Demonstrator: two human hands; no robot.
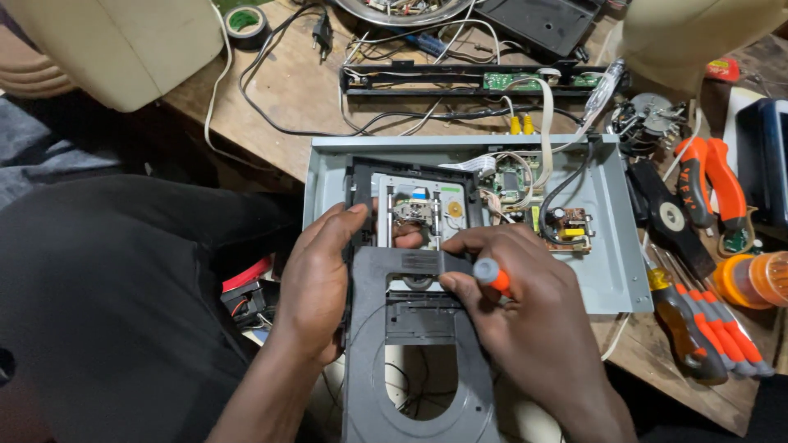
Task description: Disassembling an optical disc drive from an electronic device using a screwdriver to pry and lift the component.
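An opened disc player with a grey metal chassis (611, 271) lies on the wooden bench. Its dark grey disc tray (414, 344) is pulled out toward me. My left hand (316, 279) grips the black drive frame (355, 184) at its left side, with a fingertip touching the laser mechanism (414, 209). My right hand (525, 303) rests on the tray's right edge and holds a small screwdriver with an orange and grey handle (492, 275). Small green circuit boards (513, 180) with wires sit in the chassis to the right of the drive.
Orange-handled pliers (710, 176) and several orange and grey screwdrivers (714, 336) lie at the right. The black front panel strip (427, 79) with cables lies behind the chassis. A tape roll (246, 22) and a cream casing (115, 45) sit at the far left.
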